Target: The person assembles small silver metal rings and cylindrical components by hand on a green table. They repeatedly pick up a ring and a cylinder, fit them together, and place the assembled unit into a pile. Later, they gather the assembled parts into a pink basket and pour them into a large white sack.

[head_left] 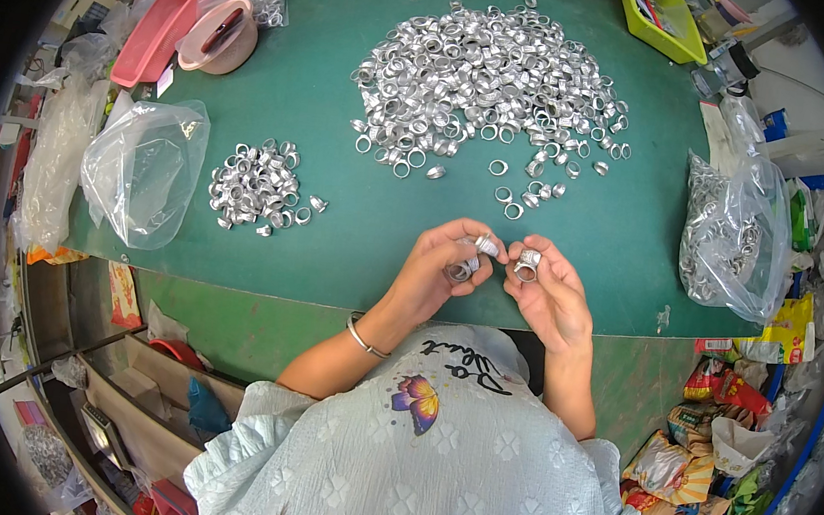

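Presently we list: left hand (pixel 438 267), curled round silver rings (pixel 461 270); right hand (pixel 558 290), pinching one similar ring (pixel 528 265); both near the green table's (pixel 397 198) front edge; large ring heap (pixel 484 79) beyond.

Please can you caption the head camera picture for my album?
The left hand and right hand hold silvery rings before a big ring pile on a green table.

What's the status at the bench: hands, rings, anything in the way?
Left hand holding silver rings. Right hand pinching a silver ring. Large ring pile ahead, smaller pile left. Stray rings between hands and large pile.
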Available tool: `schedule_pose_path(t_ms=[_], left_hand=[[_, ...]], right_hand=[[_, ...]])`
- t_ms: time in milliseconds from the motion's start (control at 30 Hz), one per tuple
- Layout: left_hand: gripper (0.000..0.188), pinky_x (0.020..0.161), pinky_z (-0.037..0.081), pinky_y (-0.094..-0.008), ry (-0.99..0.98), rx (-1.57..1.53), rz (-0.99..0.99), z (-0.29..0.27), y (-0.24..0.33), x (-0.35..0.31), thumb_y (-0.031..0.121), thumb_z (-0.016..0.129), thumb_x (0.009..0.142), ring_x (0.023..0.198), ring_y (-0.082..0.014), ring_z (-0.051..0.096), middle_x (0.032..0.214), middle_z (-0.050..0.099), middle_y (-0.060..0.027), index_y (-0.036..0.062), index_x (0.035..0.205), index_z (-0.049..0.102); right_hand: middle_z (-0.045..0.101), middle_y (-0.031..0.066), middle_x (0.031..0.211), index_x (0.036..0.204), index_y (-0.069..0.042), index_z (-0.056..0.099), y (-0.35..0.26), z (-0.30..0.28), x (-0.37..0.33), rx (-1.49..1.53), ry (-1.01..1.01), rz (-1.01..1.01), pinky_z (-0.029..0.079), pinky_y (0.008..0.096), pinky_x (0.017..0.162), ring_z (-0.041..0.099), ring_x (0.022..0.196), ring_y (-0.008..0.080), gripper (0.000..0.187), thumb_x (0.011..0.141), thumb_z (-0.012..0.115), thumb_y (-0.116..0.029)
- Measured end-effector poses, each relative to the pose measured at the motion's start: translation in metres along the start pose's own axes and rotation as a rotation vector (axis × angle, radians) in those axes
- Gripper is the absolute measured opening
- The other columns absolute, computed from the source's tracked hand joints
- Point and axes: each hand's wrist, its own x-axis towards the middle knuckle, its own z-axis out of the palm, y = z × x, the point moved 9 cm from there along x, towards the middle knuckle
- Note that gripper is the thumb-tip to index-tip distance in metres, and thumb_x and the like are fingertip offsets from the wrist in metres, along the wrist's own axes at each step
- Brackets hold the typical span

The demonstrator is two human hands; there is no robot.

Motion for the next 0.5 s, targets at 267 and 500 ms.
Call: schedule_pose_path(t_ms=[267,500], left_hand=[[0.031,0.043,0.037,-0.0174,0.150,0.295,-0.019,0.004,0.000,-0.005,0.009,0.060,0.082,0.061,-0.0063,0.050,0.085,0.060,-0.0048,-0.0006,0.111,0.054],[0.031,0.045,0.035,-0.0164,0.152,0.480,0.014,0.008,0.003,-0.004,0.008,0.063,0.080,0.056,-0.0035,0.046,0.077,0.057,-0.0003,0.0011,0.110,0.056]], right_hand=[[0.060,0.0110,0.106,0.105,-0.002,0.052,-0.015,0.010,-0.007,-0.506,0.112,-0.251,0.040,0.0247,0.070,0.050,0.081,0.0135,0.024,0.082,0.056,0.001],[0.062,0.0045,0.104,0.103,-0.001,0.057,-0.034,0.049,-0.017,-1.373,0.148,-0.481,0.039,0.0241,0.067,0.045,0.074,0.0118,0.034,0.072,0.058,0.010]])
